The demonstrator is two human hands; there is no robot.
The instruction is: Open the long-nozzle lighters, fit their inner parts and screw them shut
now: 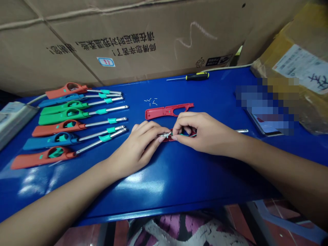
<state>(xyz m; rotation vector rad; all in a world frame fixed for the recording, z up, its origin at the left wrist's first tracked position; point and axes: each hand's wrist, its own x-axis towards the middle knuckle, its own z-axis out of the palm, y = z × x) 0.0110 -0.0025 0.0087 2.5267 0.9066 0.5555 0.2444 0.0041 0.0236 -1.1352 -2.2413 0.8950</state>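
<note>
Both hands meet over an opened red lighter (168,139) on the blue table. My left hand (144,141) pinches a small metal part (161,135) at the lighter's left portion with thumb and index finger. My right hand (196,131) has its fingertips closed at the lighter's inner parts; what exactly they grip is hidden. The lighter's metal tube tip (242,131) pokes out beyond my right wrist. Just behind the hands lies the loose red half-shell (157,112), inner side up. Several tiny screws (151,101) are scattered behind it.
Several assembled long-neck lighters (61,113) lie in a row at the left. A yellow-black screwdriver (197,77) rests near the cardboard (128,20) at the back. To the right are a phone (261,119), partly blurred, and a taped package (294,75). A white box (16,118) stands far left.
</note>
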